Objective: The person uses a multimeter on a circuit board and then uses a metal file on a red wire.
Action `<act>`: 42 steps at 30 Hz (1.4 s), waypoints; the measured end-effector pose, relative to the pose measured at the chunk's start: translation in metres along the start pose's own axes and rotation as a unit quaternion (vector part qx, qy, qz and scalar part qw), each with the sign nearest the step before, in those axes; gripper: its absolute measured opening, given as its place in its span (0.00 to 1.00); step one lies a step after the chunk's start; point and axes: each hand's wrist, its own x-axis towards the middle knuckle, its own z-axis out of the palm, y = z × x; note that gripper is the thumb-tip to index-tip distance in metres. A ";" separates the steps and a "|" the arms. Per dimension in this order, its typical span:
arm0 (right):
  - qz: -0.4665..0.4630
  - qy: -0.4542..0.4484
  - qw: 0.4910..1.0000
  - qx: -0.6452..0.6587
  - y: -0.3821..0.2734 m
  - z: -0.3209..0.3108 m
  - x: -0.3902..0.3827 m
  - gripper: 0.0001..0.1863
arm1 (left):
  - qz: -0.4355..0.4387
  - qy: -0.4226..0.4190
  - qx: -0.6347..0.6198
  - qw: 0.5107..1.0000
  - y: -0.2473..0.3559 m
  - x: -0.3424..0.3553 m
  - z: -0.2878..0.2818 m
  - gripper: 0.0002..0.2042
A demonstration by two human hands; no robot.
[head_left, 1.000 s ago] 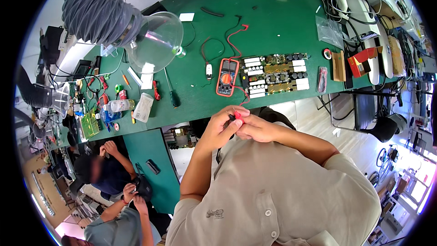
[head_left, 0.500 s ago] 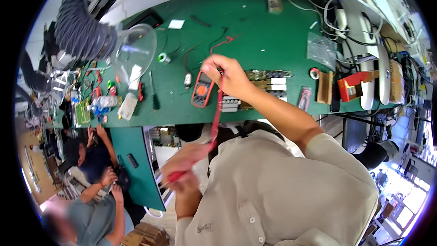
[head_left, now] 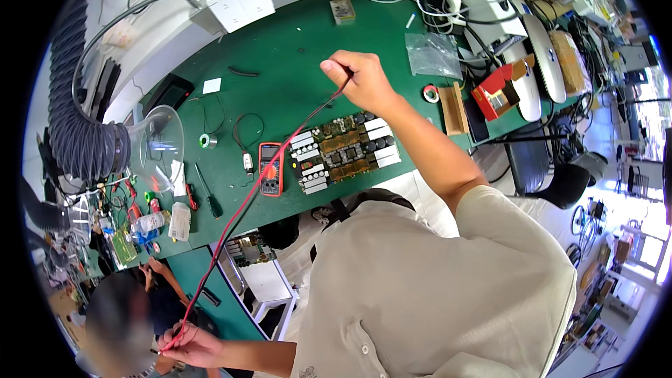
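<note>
My right hand [head_left: 360,80] is raised over the green mat, closed round one end of red and black test leads [head_left: 245,203]. My left hand [head_left: 192,343] is out at the lower left, closed on the other end, where a probe tip pokes out, and the leads stretch diagonally between both hands. Beneath them on the mat lie an orange-and-black multimeter [head_left: 271,168] and, just right of it, a large circuit board [head_left: 343,154] with white and black blocks.
A fume-extractor hood [head_left: 157,147], screwdriver [head_left: 208,196] and clutter of tools fill the left. Red box [head_left: 493,94], cardboard tray [head_left: 453,108], plastic bag [head_left: 430,52] and cabled equipment stand right. Co-workers [head_left: 161,287] sit lower left; a black chair [head_left: 532,168] stands right.
My hands were together near my chest; they have moved apart, the right up over the mat, the left down-left, drawing the leads out between them. The head view has shifted.
</note>
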 end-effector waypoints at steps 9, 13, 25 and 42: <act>0.076 0.011 0.991 -0.114 0.059 -0.065 -0.050 0.16 | 0.067 0.060 0.124 0.988 0.087 -0.027 -0.023 0.10; 0.078 0.010 0.976 -0.202 0.103 -0.093 -0.054 0.17 | 0.213 0.141 0.153 0.955 0.105 -0.059 -0.018 0.10; 0.023 -0.603 0.796 -0.050 0.025 0.063 -0.012 0.12 | 0.532 0.406 0.340 0.661 0.131 -0.276 0.083 0.12; -0.043 -0.932 0.312 0.181 -0.319 0.310 -0.222 0.16 | 0.061 0.492 0.355 0.792 0.034 -0.272 -0.026 0.21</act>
